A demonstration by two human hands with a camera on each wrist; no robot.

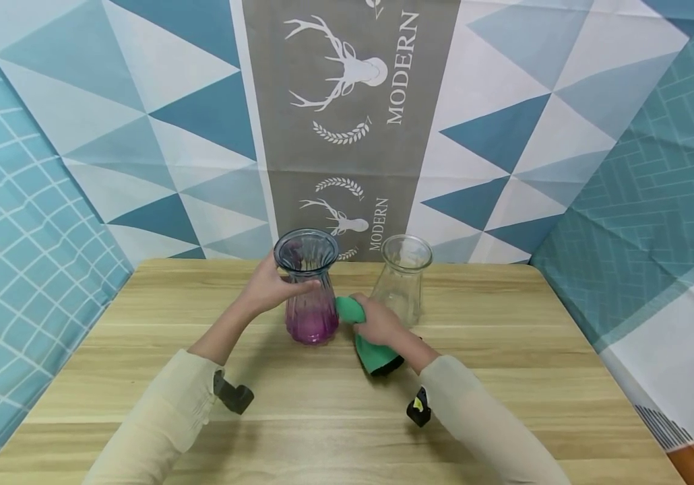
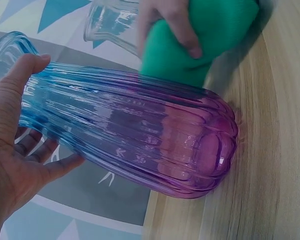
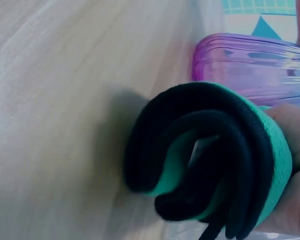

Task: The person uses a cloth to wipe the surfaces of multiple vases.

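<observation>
A ribbed glass vase (image 1: pixel 312 296), blue at the rim and pink-purple at the base, stands upright on the table. My left hand (image 1: pixel 275 286) holds it round the neck, thumb in front and fingers behind, as the left wrist view also shows. In my right hand (image 1: pixel 377 322) is a green cloth (image 1: pixel 377 353) with black edging. It is bunched and rolled, its folded layers showing in the right wrist view. The cloth's upper end lies right at the coloured vase's lower side. Behind the right hand is a clear glass vase (image 1: pixel 406 276), partly hidden by that hand.
The wood-grain table (image 1: pixel 298 431) ends at the patterned back wall covering (image 1: pixel 347 155). Blue tile-patterned sheeting (image 1: pixel 19 202) hangs along the left side, with more patterned sheeting on the right. Each wrist carries a small black camera (image 1: pixel 233 393).
</observation>
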